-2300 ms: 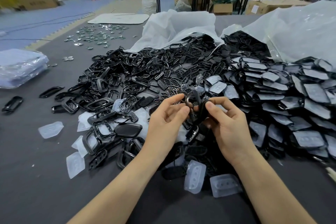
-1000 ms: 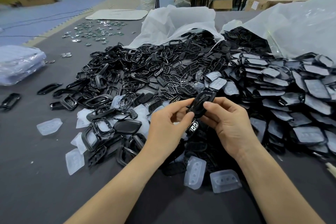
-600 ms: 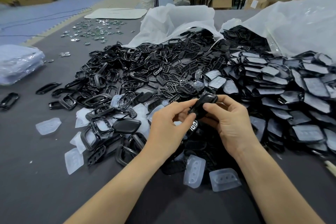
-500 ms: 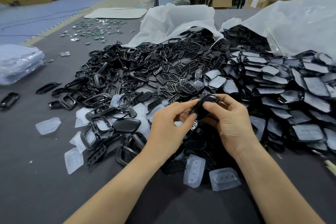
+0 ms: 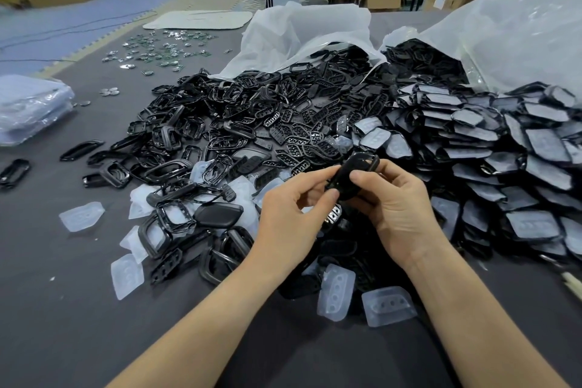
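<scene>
A: Surroundings, largest first. What is recorded?

B: A grey table (image 5: 63,309) is noted, with its middle and right side covered by parts. At the far side a white bag (image 5: 299,28) and a larger bag (image 5: 519,35) are laid open, and black parts are spilled from both mouths. A heap of black frames (image 5: 236,123) is spread centre-left. Flat black covers (image 5: 504,151) are stacked in overlapping rows to the right.

A: Smaller items?

B: A clear-wrapped bundle (image 5: 28,107) is seen at the left edge. Small metal pieces (image 5: 163,50) are scattered at the far left, well apart from the heap. Translucent pads (image 5: 335,296) are found along the heap's near side, two of them between the forearms.

A: Where is the work piece?

B: A black shell (image 5: 352,173) is held off the table, above the near edge of the heap and between both hands. It is tilted, with its upper end to the right.

A: Grip?

B: By the left hand (image 5: 289,220) the shell's lower end is pinched between thumb and forefinger, and the other fingers are curled. By the right hand (image 5: 400,211) the shell's face is pressed with the thumb, and the fingers are curled behind it. Both hands are closed on the shell.
</scene>
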Action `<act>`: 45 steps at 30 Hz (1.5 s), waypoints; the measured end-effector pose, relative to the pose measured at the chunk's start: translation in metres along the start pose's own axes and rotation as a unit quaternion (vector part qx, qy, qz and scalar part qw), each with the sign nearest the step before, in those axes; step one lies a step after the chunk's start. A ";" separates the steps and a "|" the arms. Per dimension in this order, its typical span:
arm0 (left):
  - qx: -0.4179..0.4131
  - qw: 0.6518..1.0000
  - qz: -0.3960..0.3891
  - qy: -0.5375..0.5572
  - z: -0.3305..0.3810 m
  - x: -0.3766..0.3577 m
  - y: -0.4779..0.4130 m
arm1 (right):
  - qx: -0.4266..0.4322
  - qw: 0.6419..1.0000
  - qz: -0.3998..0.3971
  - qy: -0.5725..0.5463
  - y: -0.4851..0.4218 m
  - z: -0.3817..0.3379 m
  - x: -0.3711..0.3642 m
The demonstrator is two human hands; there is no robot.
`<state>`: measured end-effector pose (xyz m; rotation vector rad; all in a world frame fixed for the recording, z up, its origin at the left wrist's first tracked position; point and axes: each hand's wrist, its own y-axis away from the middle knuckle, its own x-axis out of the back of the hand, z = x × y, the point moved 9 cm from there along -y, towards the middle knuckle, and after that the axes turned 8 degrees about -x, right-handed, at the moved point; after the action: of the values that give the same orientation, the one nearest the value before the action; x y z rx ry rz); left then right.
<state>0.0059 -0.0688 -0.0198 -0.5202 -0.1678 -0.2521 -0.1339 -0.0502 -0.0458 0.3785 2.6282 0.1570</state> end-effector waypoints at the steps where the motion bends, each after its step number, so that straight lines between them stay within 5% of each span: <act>1: 0.000 1.000 0.000 0.002 0.000 0.000 0.000 | 0.001 1.000 -0.001 -0.006 0.000 0.000 0.000; 32: -0.008 1.000 0.003 -0.015 0.007 0.002 0.000 | 0.066 0.997 0.023 0.026 0.007 -0.015 0.002; 45: -0.001 0.997 0.080 -0.001 0.006 0.021 -0.001 | 0.064 0.994 -0.072 0.058 0.007 -0.020 -0.011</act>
<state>0.0247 -0.0705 -0.0095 -0.5327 -0.1266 -0.0964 -0.1325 -0.0480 -0.0219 0.2259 2.7773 -0.0379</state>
